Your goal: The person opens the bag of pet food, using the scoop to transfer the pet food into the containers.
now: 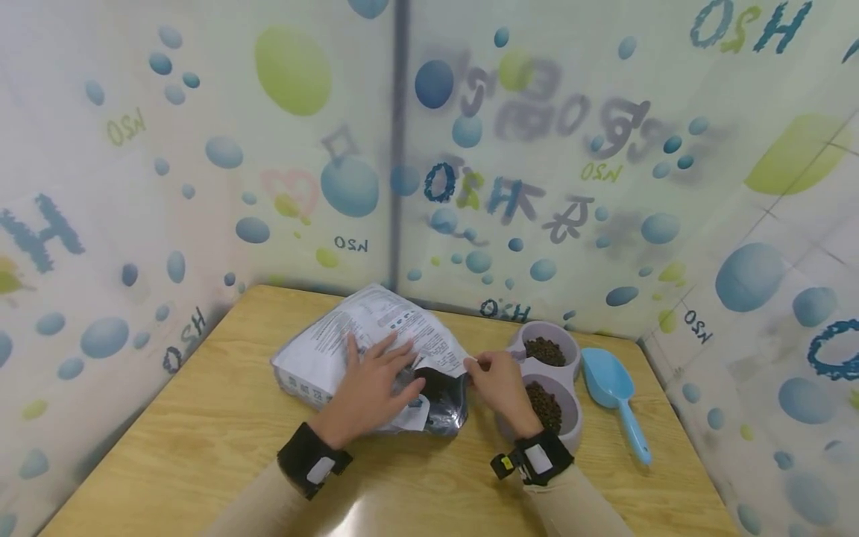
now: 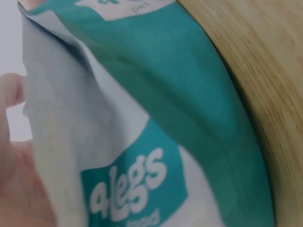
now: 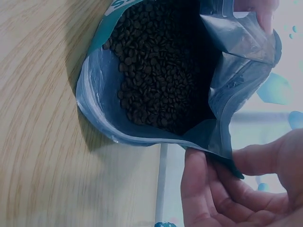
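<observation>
A pet food bag (image 1: 362, 321) lies on its side on the table, its mouth turned toward the right. My left hand (image 1: 376, 384) rests on its upper panel with fingers spread, the thumb close to the opening. At the mouth's far corner, my right hand (image 1: 496, 380) pinches the bag's rim between thumb and fingers. Dark brown kibble (image 3: 161, 71) fills much of the bag's silvery inside in the right wrist view. The left wrist view shows the teal and white side of the bag (image 2: 189, 94) and part of my left hand (image 2: 19, 175) behind it.
Right of the bag stands a lilac double bowl (image 1: 567, 380) with kibble in both hollows, partly behind my right hand. A light blue scoop (image 1: 614, 384) lies beside it. Patterned walls (image 1: 429, 149) border the wooden table (image 1: 201, 403).
</observation>
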`<state>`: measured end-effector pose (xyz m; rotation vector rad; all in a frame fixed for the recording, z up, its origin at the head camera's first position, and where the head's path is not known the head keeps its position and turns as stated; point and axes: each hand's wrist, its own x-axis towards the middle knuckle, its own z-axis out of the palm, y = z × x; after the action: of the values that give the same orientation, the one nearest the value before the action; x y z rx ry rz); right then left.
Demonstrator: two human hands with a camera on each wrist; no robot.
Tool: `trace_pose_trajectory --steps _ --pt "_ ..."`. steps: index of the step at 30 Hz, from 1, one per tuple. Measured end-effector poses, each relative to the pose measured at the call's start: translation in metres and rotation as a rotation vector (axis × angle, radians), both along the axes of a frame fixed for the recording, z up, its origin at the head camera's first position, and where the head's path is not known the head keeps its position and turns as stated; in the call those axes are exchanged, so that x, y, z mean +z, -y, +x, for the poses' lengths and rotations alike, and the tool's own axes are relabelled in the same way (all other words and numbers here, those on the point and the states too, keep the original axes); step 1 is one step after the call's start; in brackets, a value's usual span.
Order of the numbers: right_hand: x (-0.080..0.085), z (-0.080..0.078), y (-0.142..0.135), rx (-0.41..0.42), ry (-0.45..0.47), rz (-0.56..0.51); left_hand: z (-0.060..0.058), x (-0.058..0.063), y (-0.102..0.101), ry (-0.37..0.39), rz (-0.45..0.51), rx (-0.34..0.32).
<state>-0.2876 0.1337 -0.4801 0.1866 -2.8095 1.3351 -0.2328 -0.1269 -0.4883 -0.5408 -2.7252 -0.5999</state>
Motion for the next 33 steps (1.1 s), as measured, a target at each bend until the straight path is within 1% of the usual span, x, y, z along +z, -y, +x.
trace_pose_trajectory --steps 5,8,10,13,16,19,22,28,31,33 --pt "0.002 0.001 -0.002 -0.001 0.015 -0.027 0.015 0.005 0.002 -0.007 -0.039 -0.021" --pt "0.001 0.002 -0.003 -0.005 0.019 -0.038 0.023 0.006 0.004 -0.044 -0.054 -0.034" --pt "0.001 0.001 -0.004 -0.01 0.017 -0.04 0.028 0.004 0.005 -0.084 -0.05 -0.051" --pt "0.0 0.0 -0.004 -0.015 0.01 -0.039 0.034 0.001 0.008 -0.15 -0.021 -0.096" --pt "-0.001 -0.001 -0.005 -0.016 0.009 -0.042 0.038 -0.004 0.011 -0.222 0.01 -0.179" --pt "-0.001 -0.001 -0.006 -0.018 0.012 -0.059 0.039 -0.009 0.013 -0.291 0.009 -0.276" --pt "-0.001 -0.001 -0.007 -0.02 0.013 -0.083 0.038 -0.013 0.012 -0.358 -0.026 -0.337" --pt "-0.001 0.0 -0.008 -0.014 -0.002 -0.143 0.035 -0.019 0.009 -0.481 -0.074 -0.376" --pt "0.0 0.002 -0.009 -0.022 -0.002 -0.163 0.035 -0.02 0.009 -0.529 -0.07 -0.396" --pt "0.001 0.003 -0.009 -0.033 0.001 -0.171 0.035 -0.019 0.01 -0.545 -0.056 -0.405"
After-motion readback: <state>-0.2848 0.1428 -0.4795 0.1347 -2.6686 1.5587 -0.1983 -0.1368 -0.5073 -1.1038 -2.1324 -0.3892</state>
